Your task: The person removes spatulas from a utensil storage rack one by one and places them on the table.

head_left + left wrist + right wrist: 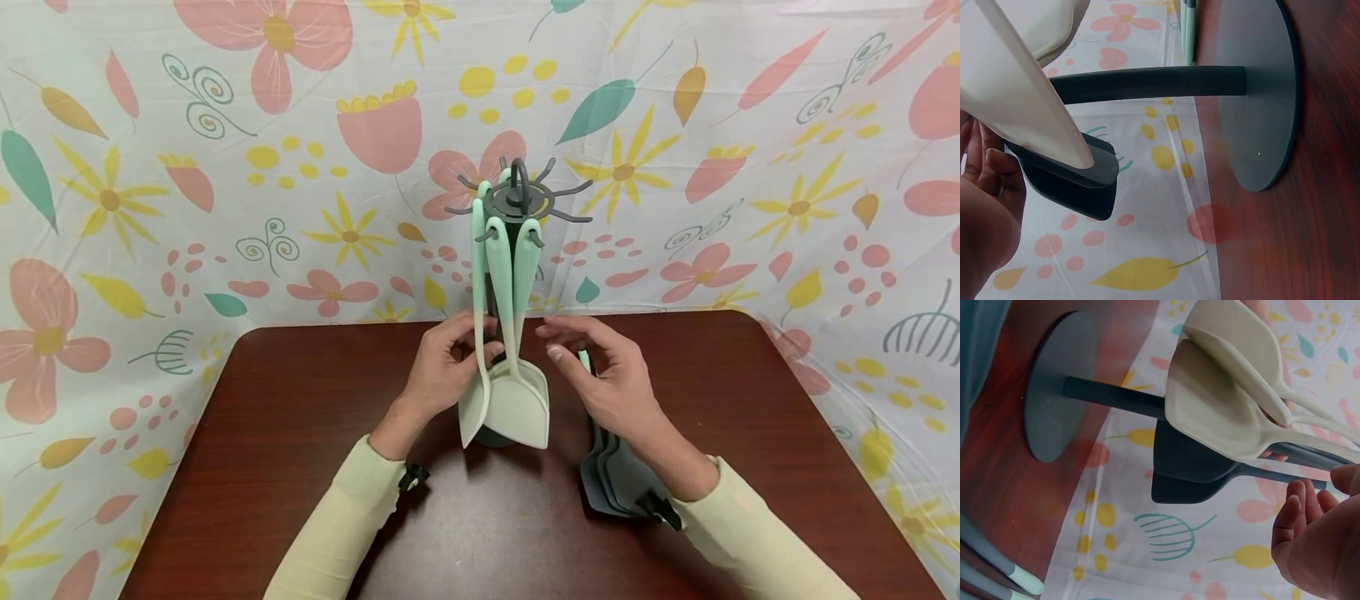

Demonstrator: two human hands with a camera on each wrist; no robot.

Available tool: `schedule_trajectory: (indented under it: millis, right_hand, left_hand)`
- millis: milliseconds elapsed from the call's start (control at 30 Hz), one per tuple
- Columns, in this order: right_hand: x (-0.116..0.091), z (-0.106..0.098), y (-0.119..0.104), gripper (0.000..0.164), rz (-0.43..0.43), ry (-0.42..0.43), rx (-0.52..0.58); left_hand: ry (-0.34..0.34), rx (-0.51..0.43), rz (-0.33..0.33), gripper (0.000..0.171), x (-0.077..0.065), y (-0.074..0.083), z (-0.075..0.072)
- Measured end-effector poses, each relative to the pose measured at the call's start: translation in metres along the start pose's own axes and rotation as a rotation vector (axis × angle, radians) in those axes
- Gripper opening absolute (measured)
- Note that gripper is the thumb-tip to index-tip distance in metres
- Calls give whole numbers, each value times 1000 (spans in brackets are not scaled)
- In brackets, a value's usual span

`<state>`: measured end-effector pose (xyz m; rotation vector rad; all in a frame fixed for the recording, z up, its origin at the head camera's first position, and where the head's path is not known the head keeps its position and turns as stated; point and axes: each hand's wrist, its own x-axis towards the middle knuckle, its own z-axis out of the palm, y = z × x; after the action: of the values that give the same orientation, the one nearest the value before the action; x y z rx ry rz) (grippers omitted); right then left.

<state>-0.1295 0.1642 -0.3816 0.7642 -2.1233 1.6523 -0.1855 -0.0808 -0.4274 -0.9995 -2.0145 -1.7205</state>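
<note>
A dark utensil stand with a ring of hooks rises from a round base. Cream turners with mint handles hang at its front and left. Behind them hang dark grey turners. My left hand reaches in at the stand's left, thumb beside the handles and fingers partly hidden behind them; I cannot tell whether it grips one. To the right of the stand, my right hand has loosely bent fingers with nothing between them, its fingertips near the handles in the right wrist view.
Several more dark grey turners with mint handle ends lie on the brown table, partly under my right forearm. Some hooks on the stand's right carry nothing. A flower-patterned cloth hangs behind the table.
</note>
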Motion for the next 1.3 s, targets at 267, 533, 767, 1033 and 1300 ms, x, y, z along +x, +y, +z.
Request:
schedule_trajectory:
  millis: [267,533,767,1033,1300]
  right_hand:
    - [4,5,-4,44,-43,-21,20]
    - [8,11,-6,43,-48,-24,18]
    - [9,14,-5,42,-17,-29,43]
    - [11,18,-4,40,-31,-29,53]
    - [11,22,-4,37,-42,-49,93]
  left_hand:
    - [7,-3,13,22,0,-1,1]
    - [8,0,-4,23,-1,-1,1]
    - [9,-6,14,24,-1,-2,0]
    - [11,-1,17,24,0,-2,0]
    - [11,-3,6,25,-1,-2,1]
